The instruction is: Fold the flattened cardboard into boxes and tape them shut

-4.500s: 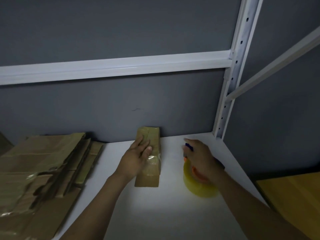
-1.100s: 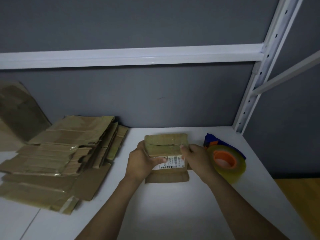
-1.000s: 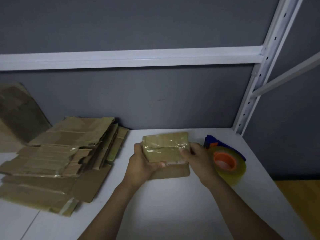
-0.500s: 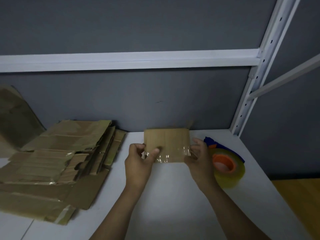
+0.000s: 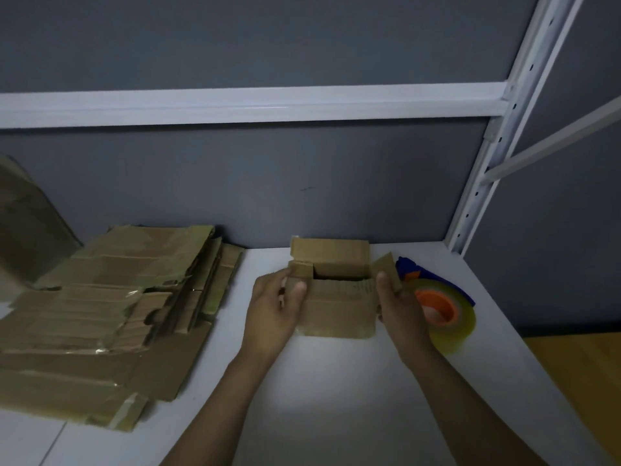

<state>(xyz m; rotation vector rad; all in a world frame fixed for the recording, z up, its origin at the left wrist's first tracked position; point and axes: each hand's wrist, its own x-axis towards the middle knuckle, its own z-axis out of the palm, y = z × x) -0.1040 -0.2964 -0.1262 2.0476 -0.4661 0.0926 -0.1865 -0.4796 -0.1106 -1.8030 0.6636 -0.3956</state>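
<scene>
- Just left of the clear orange-cored tape roll (image 5: pixel 447 314): small brown cardboard box (image 5: pixel 337 304), flaps open.
- Gripped at its sides by left hand (image 5: pixel 272 307) and right hand (image 5: pixel 400 309).
- Fold short flaps in first, gently.

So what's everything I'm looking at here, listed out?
cardboard box: one, brown, top flaps open, mid-table
flattened cardboard: one pile, sheets uncountable, brown, table's left side
tape roll: one, yellowish with orange core, right of the box
blue dispenser: one, behind the roll
table: one, white
shelf frame: white, in front of the wall
wall: grey, behind
left hand: grips the box's left side
right hand: grips its right side
</scene>
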